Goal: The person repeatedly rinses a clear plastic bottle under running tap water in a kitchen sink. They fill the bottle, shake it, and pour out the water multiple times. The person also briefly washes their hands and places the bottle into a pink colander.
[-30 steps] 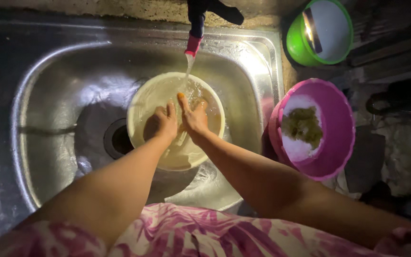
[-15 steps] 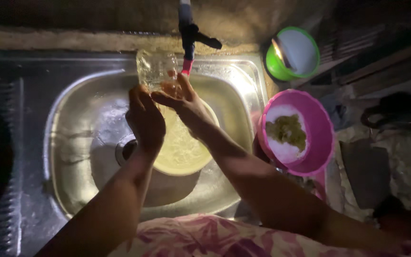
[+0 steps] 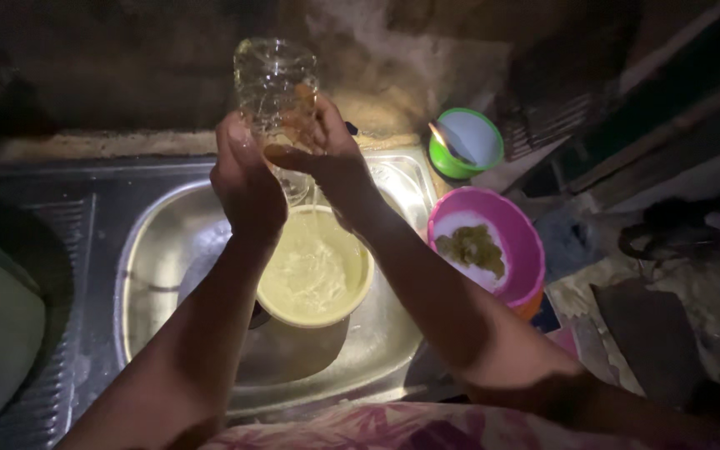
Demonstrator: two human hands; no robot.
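You have one clear glass jar (image 3: 275, 83), one yellow bowl (image 3: 314, 271), one pink bowl (image 3: 487, 250), one green bowl (image 3: 464, 143) and one steel sink (image 3: 160, 242) in front of you, with both of your hands up on the jar.

Your left hand (image 3: 245, 179) sits at about 7 o'clock of the jar, its back toward you, fingers curled round the jar's lower left side and closed on the glass. Your right hand (image 3: 327, 154) is at about 4 o'clock of the jar, thumb stretched across the front of its lower part and fingers wrapped behind, also closed on it. The two hands nearly meet below the jar's middle.

The jar is held up in the air above the sink, near 12 o'clock of the yellow bowl and well clear of it. It stands roughly upright, ribbed and see-through, with wet highlights on the glass and an orange-brown patch showing low on its right side by your fingers; you cannot tell whether that is a label or something inside.

The yellow bowl rests in the sink basin under your wrists and holds pale cloudy water. The pink bowl lies at 3 o'clock of it, outside the basin, with greenish stuff inside. The green bowl is at 1 o'clock, farther back on the counter.
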